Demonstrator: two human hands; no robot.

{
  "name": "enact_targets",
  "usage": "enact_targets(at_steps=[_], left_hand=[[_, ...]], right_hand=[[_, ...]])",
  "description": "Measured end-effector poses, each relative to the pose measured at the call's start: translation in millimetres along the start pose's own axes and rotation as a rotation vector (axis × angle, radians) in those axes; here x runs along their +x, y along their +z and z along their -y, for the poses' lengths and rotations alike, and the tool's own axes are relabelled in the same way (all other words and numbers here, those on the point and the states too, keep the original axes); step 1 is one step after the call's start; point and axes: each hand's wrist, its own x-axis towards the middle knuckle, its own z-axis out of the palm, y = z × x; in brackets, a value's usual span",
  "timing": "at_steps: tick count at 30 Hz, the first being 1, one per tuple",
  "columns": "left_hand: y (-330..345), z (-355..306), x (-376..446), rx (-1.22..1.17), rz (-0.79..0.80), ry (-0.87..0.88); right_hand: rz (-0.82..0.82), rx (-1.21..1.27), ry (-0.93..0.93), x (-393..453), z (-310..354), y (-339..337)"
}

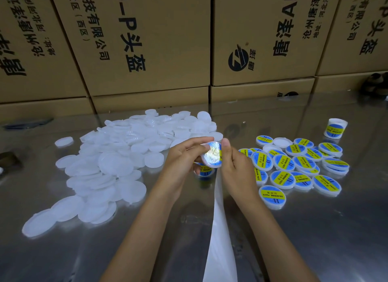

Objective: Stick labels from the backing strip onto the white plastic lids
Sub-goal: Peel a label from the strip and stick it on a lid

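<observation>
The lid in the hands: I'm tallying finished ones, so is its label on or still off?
On. The lid between the left hand and right hand shows a glossy label with blue and yellow at its edge.

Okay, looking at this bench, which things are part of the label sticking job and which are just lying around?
Part of the job:
- lid in hand, held by left hand and right hand
- backing strip
- pile of blank lids
- labelled lids
- label roll

Just lying about:
- cardboard boxes
- dark object at the left edge
</observation>
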Motion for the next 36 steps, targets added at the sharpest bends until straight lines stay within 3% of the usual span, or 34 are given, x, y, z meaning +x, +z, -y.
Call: enact_targets(at_steps=[5, 10, 15, 25, 30, 36], left_hand=[[-1, 0, 0, -0.064, -0.056, 0.013], [-1, 2, 2, -0.218, -0.118, 0.033], [1, 5, 5, -0.19, -0.028, 0.057], [5, 6, 4, -0.2, -0.12, 0.004], [3, 3, 3, -0.212, -0.049, 0.011], [2, 3, 1, -0.044, 0.039, 0.078]], right_hand=[[0.072, 0.284, 0.075, 2, 4, -3], [0.144, 0.182, 0.03, -2, 5, 1], [0.084, 0.159, 0.01, 0, 1, -2], [0.078, 0.192, -0.036, 0, 1, -1], [0.082, 0.142, -0.016, -1, 2, -1], [0.033, 0.111, 0.016, 3, -6, -1]])
